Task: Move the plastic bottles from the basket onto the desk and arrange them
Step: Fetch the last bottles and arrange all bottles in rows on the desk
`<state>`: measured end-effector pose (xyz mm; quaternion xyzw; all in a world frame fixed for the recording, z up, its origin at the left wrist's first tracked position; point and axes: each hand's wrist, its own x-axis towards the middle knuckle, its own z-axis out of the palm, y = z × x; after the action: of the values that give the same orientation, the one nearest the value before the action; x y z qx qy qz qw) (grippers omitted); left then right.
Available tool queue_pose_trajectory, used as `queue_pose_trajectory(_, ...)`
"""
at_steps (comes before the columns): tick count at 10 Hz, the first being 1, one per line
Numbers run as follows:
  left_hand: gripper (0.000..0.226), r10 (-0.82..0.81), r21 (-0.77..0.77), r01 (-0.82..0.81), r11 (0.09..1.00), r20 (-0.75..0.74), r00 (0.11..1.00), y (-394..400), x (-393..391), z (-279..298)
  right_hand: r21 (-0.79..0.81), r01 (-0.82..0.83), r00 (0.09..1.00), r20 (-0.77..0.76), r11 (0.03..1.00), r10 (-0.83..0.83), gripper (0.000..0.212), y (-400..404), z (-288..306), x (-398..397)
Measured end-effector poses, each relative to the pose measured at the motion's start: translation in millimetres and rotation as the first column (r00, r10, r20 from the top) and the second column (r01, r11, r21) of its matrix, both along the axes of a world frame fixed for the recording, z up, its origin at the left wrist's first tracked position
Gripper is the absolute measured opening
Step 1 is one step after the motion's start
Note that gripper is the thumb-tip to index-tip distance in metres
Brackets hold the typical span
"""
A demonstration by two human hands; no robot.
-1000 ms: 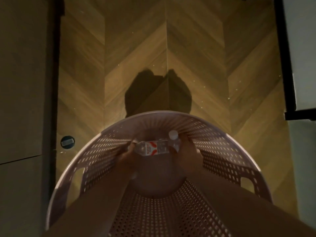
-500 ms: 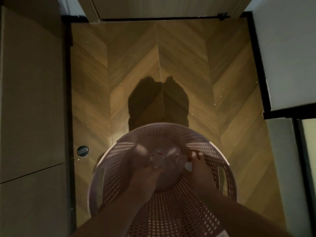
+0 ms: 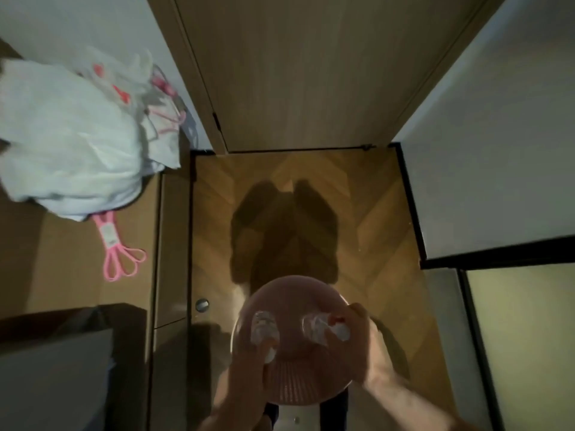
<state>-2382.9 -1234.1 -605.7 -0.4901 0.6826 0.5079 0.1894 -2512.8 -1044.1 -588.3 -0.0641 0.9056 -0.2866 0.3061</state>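
Observation:
A round pink perforated basket [image 3: 298, 387] stands on the wooden floor below me. My left hand [image 3: 249, 365] grips one clear plastic bottle [image 3: 263, 332] over the basket's left half, its white cap toward me. My right hand [image 3: 364, 340] grips a second clear bottle [image 3: 314, 329] with a red-marked label over the right half, cap pointing right. Both bottles are blurred by motion. The brown desk [image 3: 62, 269] lies to the left.
On the desk lie a white plastic bag [image 3: 68, 135] and a pink tool with looped handles [image 3: 115, 247]. A dark box [image 3: 56, 362] sits at the desk's near end. A closed door [image 3: 311, 70] is ahead, a white wall [image 3: 497, 150] to the right.
My view has risen and pulled back from the basket. Both hands have come up out of it, each with a bottle, and have moved apart. The desk has come into sight.

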Motion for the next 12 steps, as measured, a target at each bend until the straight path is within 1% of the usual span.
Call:
queue_pose_trajectory(1,0.047,-0.413,-0.175,0.413,0.894,0.039,0.91,-1,4,127,-0.025,-0.125,0.992,-0.006,0.992,0.125,0.026,-6,86,0)
queue_pose_trajectory(2,0.038,-0.53,-0.317,0.483,0.817,-0.079,0.845,-1,19,193,-0.041,-0.262,0.965,-0.041,0.964,0.26,0.022,-5,157,6)
queue_pose_trajectory(3,0.033,-0.449,-0.352,0.38,0.855,-0.137,0.883,10,39,235,-0.097,-0.315,0.948,-0.081,0.944,0.308,0.016,3,208,14)
queue_pose_trajectory(4,0.038,-0.392,-0.447,0.285,0.848,-0.166,0.905,30,57,277,-0.158,-0.404,0.907,-0.193,0.901,0.373,0.022,16,242,19)
queue_pose_trajectory(5,0.026,-0.273,-0.577,0.145,0.804,-0.141,0.952,59,76,314,-0.259,-0.492,0.855,-0.325,0.831,0.404,0.013,24,266,12)
queue_pose_trajectory(6,0.02,-0.167,-0.634,0.053,0.771,-0.12,0.979,95,99,347,-0.3,-0.613,0.783,-0.356,0.731,0.51,0.015,29,284,11)
queue_pose_trajectory(7,0.018,-0.055,-0.654,-0.046,0.755,-0.132,0.99,130,126,380,-0.169,-0.763,0.645,-0.267,0.624,0.716,0.029,34,308,21)
queue_pose_trajectory(8,0.017,0.076,-0.689,-0.145,0.711,-0.129,0.989,161,164,405,-0.158,-0.853,0.523,-0.254,0.498,0.814,0.024,29,336,44)
queue_pose_trajectory(9,0.021,0.208,-0.714,-0.223,0.664,-0.111,0.972,191,205,424,-0.14,-0.928,0.371,-0.254,0.346,0.893,0.023,19,358,84)
queue_pose_trajectory(10,0.021,0.364,-0.72,-0.321,0.615,-0.102,0.926,224,251,440,-0.117,-0.973,0.225,-0.263,0.2,0.938,0.027,12,374,133)
queue_pose_trajectory(11,0.019,0.487,-0.748,-0.414,0.519,-0.139,0.862,263,307,452,-0.137,-0.991,0.043,-0.279,0.005,0.959,0.025,10,394,195)
queue_pose_trajectory(12,0.021,0.599,-0.772,-0.475,0.423,-0.155,0.786,308,372,461,-0.141,-0.973,-0.131,-0.31,-0.182,0.942,0.022,17,411,270)
